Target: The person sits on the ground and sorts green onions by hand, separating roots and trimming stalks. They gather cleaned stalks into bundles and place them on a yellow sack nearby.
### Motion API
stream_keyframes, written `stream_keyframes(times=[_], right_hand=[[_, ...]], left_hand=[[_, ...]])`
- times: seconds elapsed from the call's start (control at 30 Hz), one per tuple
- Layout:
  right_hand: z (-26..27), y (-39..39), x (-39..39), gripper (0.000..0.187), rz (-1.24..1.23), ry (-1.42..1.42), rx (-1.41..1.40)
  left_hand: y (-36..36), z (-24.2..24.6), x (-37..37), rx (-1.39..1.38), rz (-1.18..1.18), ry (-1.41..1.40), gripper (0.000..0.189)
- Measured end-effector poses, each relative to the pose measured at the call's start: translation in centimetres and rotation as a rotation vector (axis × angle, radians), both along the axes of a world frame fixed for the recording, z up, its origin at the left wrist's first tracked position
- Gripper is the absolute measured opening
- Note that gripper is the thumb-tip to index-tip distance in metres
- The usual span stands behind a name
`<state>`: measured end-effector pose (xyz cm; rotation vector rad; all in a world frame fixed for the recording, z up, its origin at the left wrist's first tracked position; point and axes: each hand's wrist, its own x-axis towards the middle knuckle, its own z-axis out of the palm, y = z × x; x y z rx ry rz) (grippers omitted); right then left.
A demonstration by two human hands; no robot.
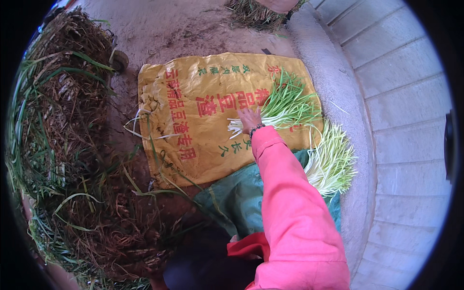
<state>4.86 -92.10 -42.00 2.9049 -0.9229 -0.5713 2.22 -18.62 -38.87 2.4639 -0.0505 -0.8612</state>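
My right hand (pixel 250 119), in a pink sleeve with a dark beaded bracelet at the wrist, lies over the white stalks of a bundle of green leafy stems (pixel 290 103). Its fingers are spread, and the stalk ends stick out to its left. The bundle rests on a yellow woven sack (pixel 214 87) that bears printed writing. A second, paler bundle of stems (pixel 330 163) lies below and to the right, across the edge of a green woven sack (pixel 235 192). My left hand is out of view.
Large heaps of unsorted plants with brown roots (pixel 72 94) fill the left side and the lower left (pixel 116 224). A small wheel (pixel 119 61) shows beside the upper heap. Another heap (pixel 257 14) lies at the top, partly behind a pale shape. A grey block wall (pixel 406 145) runs along the right.
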Motion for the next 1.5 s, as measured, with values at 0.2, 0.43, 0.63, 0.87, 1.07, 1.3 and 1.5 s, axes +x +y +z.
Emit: stream_keyframes(times=[0.2, 0.43, 0.63, 0.87, 1.07, 1.3, 1.5], right_hand=[[0.9, 7.7, -1.5, 0.038, 0.051, -0.327, 0.059], [-1.3, 11.4, -8.8, 0.011, -0.095, -0.556, 0.287], [-3.0, 5.0, -11.1, 0.015, -0.589, -0.879, 0.147], [-5.1, -2.8, -9.0, 0.024, -1.078, -1.182, 0.145], [-4.4, -3.9, -7.3, 0.043, -1.281, -0.920, -0.110], [-2.7, -3.0, -7.0, 0.044, -1.317, -0.936, 0.026], [-3.2, -4.0, -6.6, 0.030, -1.273, -1.125, -0.031]], left_hand=[[1.9, 0.9, -0.9, -0.037, -0.028, -0.041, 0.018], [3.8, 2.0, -2.7, -0.044, -0.029, -0.060, 0.018], [3.7, 2.2, -3.2, -0.025, -0.030, -0.054, 0.018], [1.6, 1.7, -2.2, 0.032, -0.042, -0.011, 0.019], [-0.1, 1.4, -1.3, 0.094, -0.037, 0.028, 0.019], [-1.1, 1.2, -0.5, 0.119, -0.050, 0.056, 0.019], [-1.3, 1.1, -0.2, 0.115, -0.070, 0.062, 0.019]])
